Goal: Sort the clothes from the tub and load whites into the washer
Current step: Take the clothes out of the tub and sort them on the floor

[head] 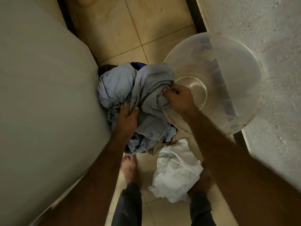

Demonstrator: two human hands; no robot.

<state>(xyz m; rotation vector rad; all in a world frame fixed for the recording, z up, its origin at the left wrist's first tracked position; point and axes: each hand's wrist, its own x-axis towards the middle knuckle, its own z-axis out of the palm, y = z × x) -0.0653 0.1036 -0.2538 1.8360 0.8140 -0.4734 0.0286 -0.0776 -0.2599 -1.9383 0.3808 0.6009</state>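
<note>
A heap of light blue clothes lies on the tiled floor against the washer's white side. A darker blue piece shows at the heap's far edge. My left hand grips a fold near the heap's near side. My right hand holds the blue cloth where it meets the rim of the clear plastic tub, which is tipped on its side and looks empty. A crumpled white garment lies on the floor between my bare feet.
A rough white wall runs along the right, with a dark skirting strip at its base. The beige floor tiles extend ahead between washer and wall. My left foot stands just below the blue heap.
</note>
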